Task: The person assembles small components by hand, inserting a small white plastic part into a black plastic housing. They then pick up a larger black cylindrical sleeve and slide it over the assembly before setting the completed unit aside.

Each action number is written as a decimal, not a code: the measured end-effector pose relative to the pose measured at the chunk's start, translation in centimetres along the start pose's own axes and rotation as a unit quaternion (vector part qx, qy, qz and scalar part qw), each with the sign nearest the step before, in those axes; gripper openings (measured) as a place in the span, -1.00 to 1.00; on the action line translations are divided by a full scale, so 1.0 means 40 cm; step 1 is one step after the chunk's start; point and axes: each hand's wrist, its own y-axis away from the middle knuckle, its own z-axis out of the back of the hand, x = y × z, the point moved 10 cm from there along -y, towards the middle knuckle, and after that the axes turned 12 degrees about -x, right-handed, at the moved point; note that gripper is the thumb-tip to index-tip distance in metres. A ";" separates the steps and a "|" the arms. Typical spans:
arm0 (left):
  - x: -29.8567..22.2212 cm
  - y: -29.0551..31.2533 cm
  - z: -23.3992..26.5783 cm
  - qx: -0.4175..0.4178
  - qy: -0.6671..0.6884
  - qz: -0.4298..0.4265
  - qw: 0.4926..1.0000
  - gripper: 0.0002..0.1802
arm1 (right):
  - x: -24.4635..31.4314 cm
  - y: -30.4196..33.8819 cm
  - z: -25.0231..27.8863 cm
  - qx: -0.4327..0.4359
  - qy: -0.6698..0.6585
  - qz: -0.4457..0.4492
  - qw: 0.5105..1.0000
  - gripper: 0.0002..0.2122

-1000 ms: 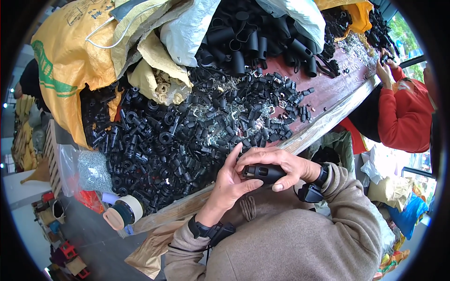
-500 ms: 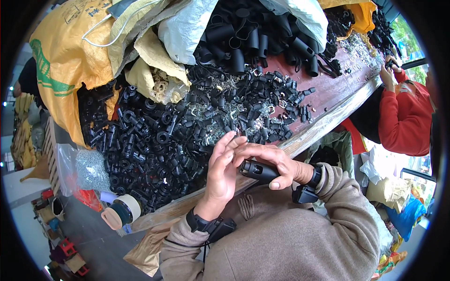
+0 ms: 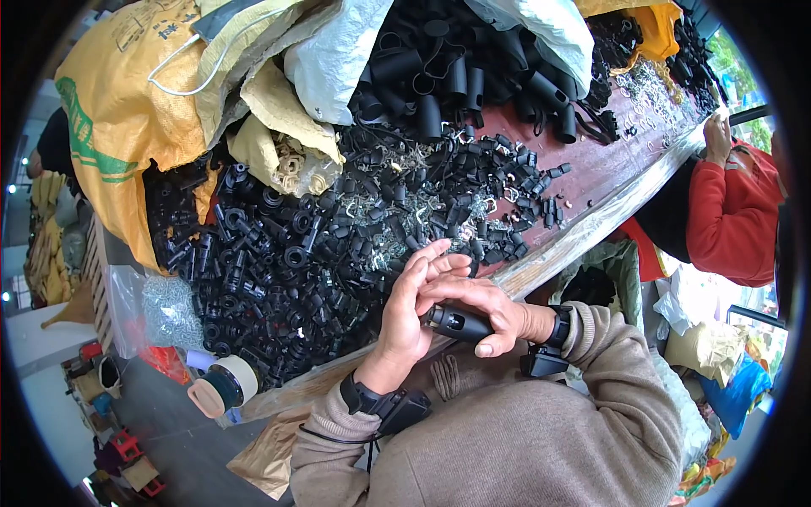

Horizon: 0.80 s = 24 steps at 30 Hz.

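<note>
A black plastic tube (image 3: pixel 460 324) with a cut-out window in its side lies across the front of my body. My right hand (image 3: pixel 500 311) is wrapped over it, thumb underneath and fingers over the top. Close against the tube's left end is my left hand (image 3: pixel 405 323), palm turned to it and fingers stretched out upward. Where the two hands meet, the right fingertips overlap the left palm, so small parts there cannot be made out. Just beyond the hands spreads a heap of small black plastic pieces (image 3: pixel 397 194) mixed with metal clips.
Left of the hands lie black ring-ended fittings (image 3: pixel 262 253). Larger black tubes (image 3: pixel 460 80) spill from a white sack (image 3: pixel 325 68). A yellow sack (image 3: pixel 118 127) stands far left, a thread spool (image 3: pixel 224 384) at the table edge (image 3: pixel 583 232). A person in red (image 3: pixel 731 211) sits at right.
Both hands have shifted slightly with the tube, the right hand keeping its grip. At the right, the other person's raised hand has moved up and outward.
</note>
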 end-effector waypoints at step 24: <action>0.008 0.013 -0.065 0.043 0.029 0.048 0.998 -0.42 | 0.052 0.009 0.031 -0.046 -0.021 0.091 0.995 -0.44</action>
